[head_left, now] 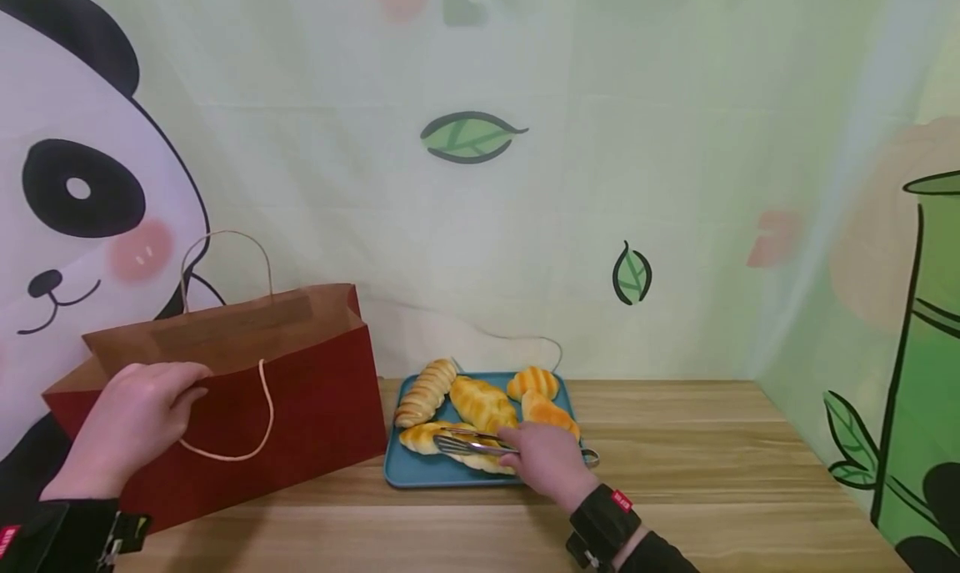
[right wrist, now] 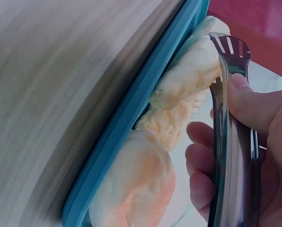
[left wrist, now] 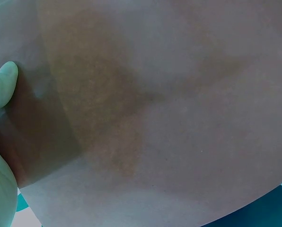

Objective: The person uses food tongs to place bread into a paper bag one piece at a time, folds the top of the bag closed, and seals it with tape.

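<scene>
Your left hand (head_left: 138, 410) reaches in well to the left of the blue tray (head_left: 450, 480), the back of it turned up, thumb and fingers pinching the near rim of the red paper bag (head_left: 300, 423). Your right hand (head_left: 551, 464) angles in over the tray's near right part, fingers curled round the metal tongs (head_left: 480, 449) with the thumb laid along one arm; the tongs' slotted tips point left above the front pastry (head_left: 418, 437), and whether they touch it cannot be told. The bag stands open-mouthed just left of the tray, a cord handle (head_left: 272, 406) hanging down its front. On the tray lie a ridged roll (head_left: 426, 394) at far left, a golden croissant (head_left: 478, 402) in the middle, a striped bun (head_left: 533, 382) at far right, and a smooth bun (head_left: 543, 408) just beyond your right hand. Wooden tabletop (head_left: 667, 456) stretches right of the tray
</scene>
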Action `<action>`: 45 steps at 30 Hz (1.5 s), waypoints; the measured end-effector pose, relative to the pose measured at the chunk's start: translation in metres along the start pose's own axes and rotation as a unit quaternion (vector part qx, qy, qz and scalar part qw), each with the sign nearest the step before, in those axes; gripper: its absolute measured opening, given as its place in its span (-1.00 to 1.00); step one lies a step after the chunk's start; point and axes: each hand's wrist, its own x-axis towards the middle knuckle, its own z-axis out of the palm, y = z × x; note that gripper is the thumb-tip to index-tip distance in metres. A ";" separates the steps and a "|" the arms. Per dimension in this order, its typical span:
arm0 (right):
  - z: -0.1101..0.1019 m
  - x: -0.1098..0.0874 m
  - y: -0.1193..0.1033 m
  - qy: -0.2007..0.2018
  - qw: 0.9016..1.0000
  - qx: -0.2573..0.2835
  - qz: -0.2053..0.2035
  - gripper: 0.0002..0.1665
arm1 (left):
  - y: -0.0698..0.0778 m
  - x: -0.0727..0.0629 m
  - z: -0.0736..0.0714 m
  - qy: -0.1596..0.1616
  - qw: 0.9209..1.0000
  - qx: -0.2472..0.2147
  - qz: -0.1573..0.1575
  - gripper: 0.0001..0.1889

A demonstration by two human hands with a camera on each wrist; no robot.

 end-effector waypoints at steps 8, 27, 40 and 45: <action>0.001 0.000 0.003 0.009 1.000 -0.004 -0.006 -0.60 | 0.000 0.000 -0.001 -0.003 1.000 0.006 -0.003 -0.66; -0.009 -0.002 0.007 0.041 0.999 -0.001 -0.021 -0.59 | -0.001 -0.001 0.000 -0.006 1.000 -0.001 -0.007 -0.65; -0.019 0.002 0.009 0.043 0.999 0.026 0.003 -0.55 | -0.001 -0.002 -0.001 -0.014 1.000 -0.005 -0.018 -0.66; -0.024 0.004 0.007 0.041 0.999 0.036 0.006 -0.54 | -0.001 -0.001 0.000 -0.013 1.000 -0.006 -0.015 -0.67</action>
